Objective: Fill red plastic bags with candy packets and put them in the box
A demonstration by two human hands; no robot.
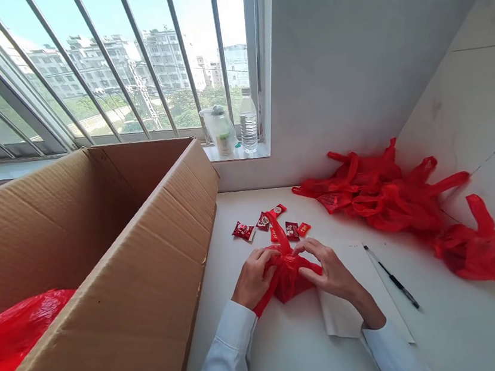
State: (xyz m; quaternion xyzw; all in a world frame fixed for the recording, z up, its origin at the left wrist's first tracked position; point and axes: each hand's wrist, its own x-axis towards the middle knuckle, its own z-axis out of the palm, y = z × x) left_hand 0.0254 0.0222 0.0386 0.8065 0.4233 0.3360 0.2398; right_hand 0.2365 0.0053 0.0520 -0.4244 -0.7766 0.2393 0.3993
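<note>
A red plastic bag lies bunched on the white table, gathered at a knot-like twist with one handle sticking up. My left hand grips its left side with bent fingers. From the right, my right hand has its curved thumb and forefinger on the bag, a strip of red plastic between them. Just behind the bag are several small red wrapped packets, among them a dark red packet at the left and an orange-red packet at the right. The bag's contents are hidden.
An open cardboard box stands at the left, with red plastic inside. Red bags are heaped at the back right. A pen and white paper lie at the right. A water bottle stands on the windowsill.
</note>
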